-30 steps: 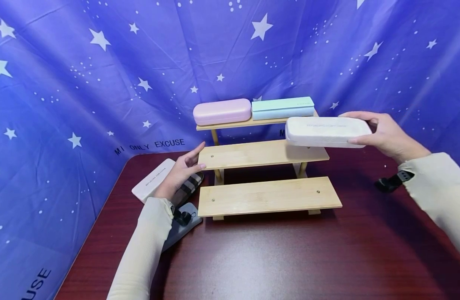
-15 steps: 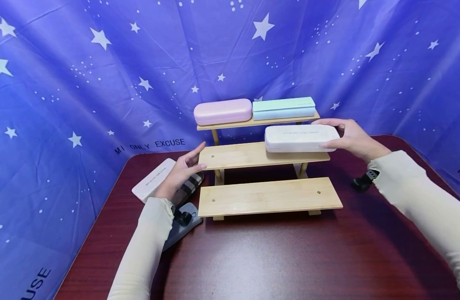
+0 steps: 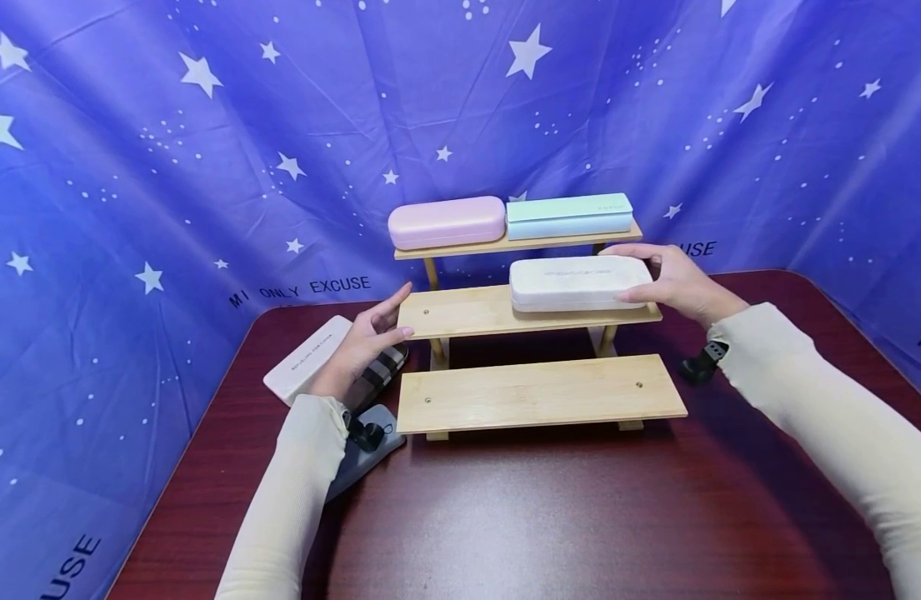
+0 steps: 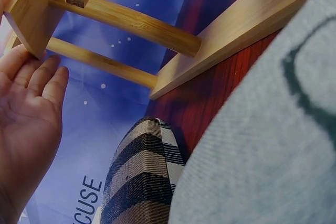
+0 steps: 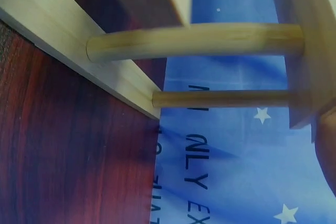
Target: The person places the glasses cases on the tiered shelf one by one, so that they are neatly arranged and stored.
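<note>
A three-tier wooden display shelf (image 3: 543,392) stands on the table. My right hand (image 3: 673,283) grips the right end of a white glasses case (image 3: 573,285), thumb in front and fingers behind, at the right part of the middle tier. Whether the case's underside touches the board is hard to tell. My left hand (image 3: 362,346) holds the left end of the middle tier, thumb at the front corner and index finger at the back. In the left wrist view, the fingers (image 4: 39,74) touch the board's end. On the top tier sit a pink glasses case (image 3: 447,223) and a mint-green case (image 3: 568,216).
Left of the shelf, partly under my left arm, lie a second white case (image 3: 304,358), a plaid case (image 4: 139,177) and a grey case (image 3: 370,454). The dark red table (image 3: 505,517) extends in front. A blue star-patterned curtain (image 3: 340,125) hangs close behind the shelf.
My right hand has moved left and down with the white glasses case, from beyond the shelf's right end to the middle tier. The left hand has stayed in place.
</note>
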`<state>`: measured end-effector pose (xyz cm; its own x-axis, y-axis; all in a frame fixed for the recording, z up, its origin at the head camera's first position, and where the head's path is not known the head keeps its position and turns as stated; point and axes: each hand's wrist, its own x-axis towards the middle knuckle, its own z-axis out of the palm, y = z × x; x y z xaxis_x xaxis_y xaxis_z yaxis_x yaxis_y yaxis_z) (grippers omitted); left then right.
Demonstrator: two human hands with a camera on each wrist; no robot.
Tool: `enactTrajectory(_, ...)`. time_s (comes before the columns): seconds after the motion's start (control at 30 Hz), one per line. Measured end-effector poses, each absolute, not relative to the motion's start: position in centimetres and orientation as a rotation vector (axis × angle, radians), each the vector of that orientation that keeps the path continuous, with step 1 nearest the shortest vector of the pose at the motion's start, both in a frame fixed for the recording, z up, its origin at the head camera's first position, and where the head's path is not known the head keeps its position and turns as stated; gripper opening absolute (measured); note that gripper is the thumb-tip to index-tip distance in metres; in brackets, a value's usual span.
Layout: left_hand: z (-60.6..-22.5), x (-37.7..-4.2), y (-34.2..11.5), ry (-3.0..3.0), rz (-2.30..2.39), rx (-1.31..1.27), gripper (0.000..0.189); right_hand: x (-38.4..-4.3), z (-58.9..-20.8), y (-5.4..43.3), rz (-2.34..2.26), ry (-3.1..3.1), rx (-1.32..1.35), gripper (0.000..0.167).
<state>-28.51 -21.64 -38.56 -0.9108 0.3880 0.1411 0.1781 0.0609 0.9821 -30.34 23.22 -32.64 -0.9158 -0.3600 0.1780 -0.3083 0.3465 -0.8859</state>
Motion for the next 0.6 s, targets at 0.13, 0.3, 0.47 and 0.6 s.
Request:
enactTrajectory(0.13, -38.57, -28.53, -21.72, 2.177, 1.954, 0.583, 0.069, -30.29, -32.75, 22.84, -1.627, 2.518, -0.604, 0.057)
enactTrajectory(0.3, -38.62, -28.55, -21.71, 2.174, 1.957, 0.571, 0.068, -30.35, -32.87, 22.75, -1.598, 2.532, -0.561, 0.058)
enactTrajectory(0.47, -38.51, -28.49, -21.67, 2.177, 1.960, 0.565, 0.068, -30.43, -32.96, 22.85, -1.576, 2.541, -0.549, 0.059)
enactTrajectory(0.6, -38.50, -28.49, -21.69, 2.177, 1.958, 0.574, 0.069, -30.48, -32.99, 22.96, -1.585, 2.537, -0.555, 0.059)
